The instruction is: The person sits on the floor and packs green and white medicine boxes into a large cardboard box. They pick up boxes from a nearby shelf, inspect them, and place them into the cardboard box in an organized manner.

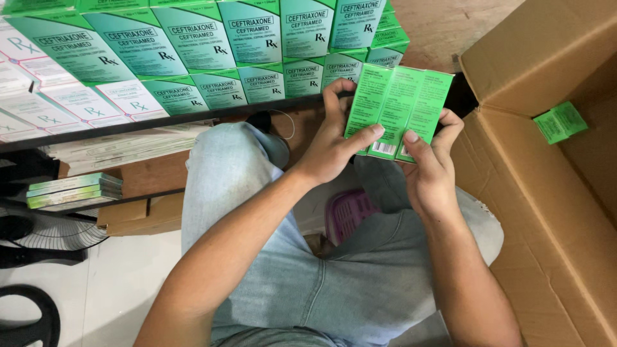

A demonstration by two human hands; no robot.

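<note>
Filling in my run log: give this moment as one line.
left hand: holds green cartons | right hand: holds green cartons | near: cardboard box, stacked green cartons on shelf | posture: seated

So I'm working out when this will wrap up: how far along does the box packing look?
Already done: many green-and-white boxes stand stacked in rows on the shelf. In hand: the left hand and right hand together hold a few green boxes side by side. Left: the big cardboard carton shows only one small green box inside; the rest of its visible interior looks bare.
</note>
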